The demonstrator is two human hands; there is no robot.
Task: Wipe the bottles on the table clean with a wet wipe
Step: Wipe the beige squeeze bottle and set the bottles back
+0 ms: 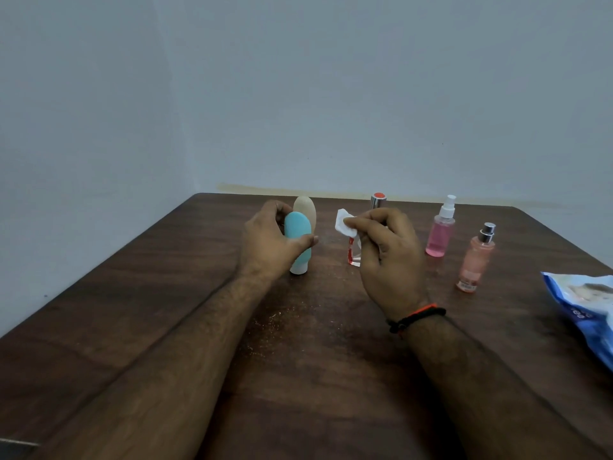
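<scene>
1. No brand name or label can be read on any bottle; the blue wipe packet point(587, 313) at the table's right edge carries print too blurred to make out.
2. The left hand point(268, 240) grips a teal bottle point(298, 240), fingers curled behind it and thumb across its front. The bottle stands cap-down with its white cap touching the table point(166, 327).
3. Just behind the teal bottle stands a beige bottle point(305, 207), partly hidden by it.
4. The right hand point(388, 257) pinches a white wet wipe point(345, 224) between thumb and fingers, raised above the table. The two hands are apart, with the wipe between them and not touching the teal bottle.
5. A red-and-white bottle point(353, 254) is mostly hidden behind the right hand; its red-topped silver cap point(378, 200) shows above the fingers.
6. To the right stand a pink spray bottle point(440, 230) with a white nozzle and, nearer, a peach spray bottle point(474, 260) with a silver cap; they are apart from each other.
7. The bottles sit toward the far edge, close to the wall point(298, 94). The left side and near middle of the table offer open room; fine specks dot the wood between the forearms.
8. A black and orange wristband point(418, 317) circles the right wrist.
</scene>
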